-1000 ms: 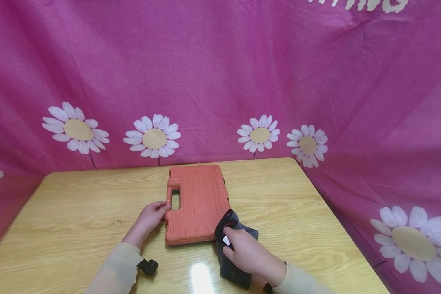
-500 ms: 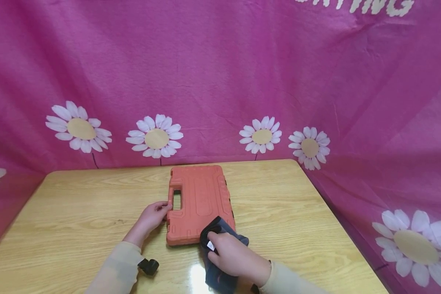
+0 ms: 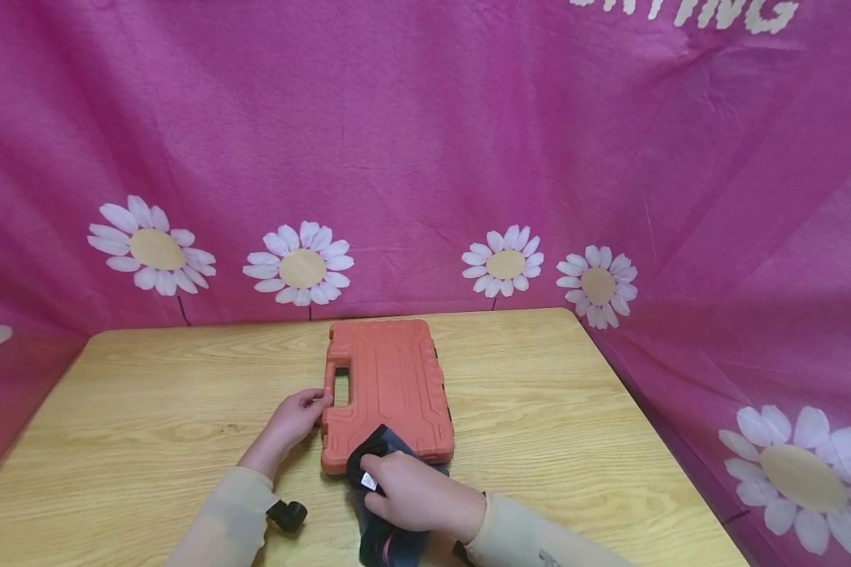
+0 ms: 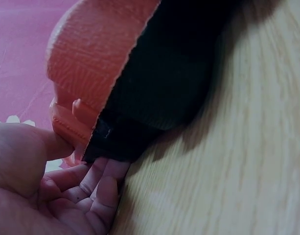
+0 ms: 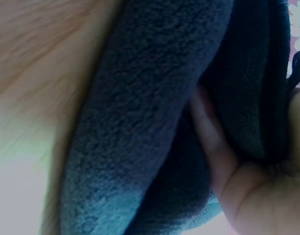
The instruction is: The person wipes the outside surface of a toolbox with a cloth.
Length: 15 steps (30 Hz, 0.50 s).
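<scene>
Cloth (image 3: 403, 546) sits gripped in your right hand (image 3: 420, 492) at the near edge of the red case (image 3: 390, 386), which lies on the table (image 3: 539, 409); your left hand (image 3: 294, 417) pinches it by the handle (image 3: 329, 379). You appear to be wiping; the next pass likely needs steady bracing. Both forearms (image 3: 230, 508) angle inward.

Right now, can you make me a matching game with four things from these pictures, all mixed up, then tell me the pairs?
Things:
1. case
2. cloth
3. left hand
4. backdrop

Matches:
A. pink with white daisies
B. touching the handle
C. held by the right hand
D. orange-red on top

Pairs: 1-D, 2-C, 3-B, 4-A
</scene>
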Available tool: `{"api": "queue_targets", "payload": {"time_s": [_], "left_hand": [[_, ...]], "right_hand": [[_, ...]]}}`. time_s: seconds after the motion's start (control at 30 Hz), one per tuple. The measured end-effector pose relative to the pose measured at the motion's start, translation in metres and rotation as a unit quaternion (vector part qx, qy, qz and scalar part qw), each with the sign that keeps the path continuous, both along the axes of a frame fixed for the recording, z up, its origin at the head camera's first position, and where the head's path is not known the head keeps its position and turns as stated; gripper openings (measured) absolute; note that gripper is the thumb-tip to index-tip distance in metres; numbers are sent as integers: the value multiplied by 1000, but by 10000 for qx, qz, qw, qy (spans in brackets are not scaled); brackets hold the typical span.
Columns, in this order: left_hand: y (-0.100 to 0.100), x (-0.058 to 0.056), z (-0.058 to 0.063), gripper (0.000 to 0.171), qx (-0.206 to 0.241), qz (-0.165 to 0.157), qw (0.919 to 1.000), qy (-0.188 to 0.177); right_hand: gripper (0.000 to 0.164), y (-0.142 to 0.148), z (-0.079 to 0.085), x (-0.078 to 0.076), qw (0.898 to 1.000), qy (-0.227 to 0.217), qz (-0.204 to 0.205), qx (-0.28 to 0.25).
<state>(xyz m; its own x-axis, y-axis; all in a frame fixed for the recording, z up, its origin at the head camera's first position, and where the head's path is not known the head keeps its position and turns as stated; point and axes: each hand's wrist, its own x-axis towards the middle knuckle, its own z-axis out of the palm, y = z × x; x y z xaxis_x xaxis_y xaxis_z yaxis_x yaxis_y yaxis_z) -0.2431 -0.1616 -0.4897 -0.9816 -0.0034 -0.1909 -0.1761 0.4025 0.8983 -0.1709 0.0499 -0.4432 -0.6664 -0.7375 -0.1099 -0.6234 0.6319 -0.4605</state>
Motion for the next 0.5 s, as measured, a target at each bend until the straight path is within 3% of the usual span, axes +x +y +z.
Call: {"api": "queue_targets", "payload": {"time_s": [0.5], "left_hand": [[1,1,0,40,30,64,10000,-18]], "right_hand": [[8,-26,-3,-2,9960,223,864,32]]}}
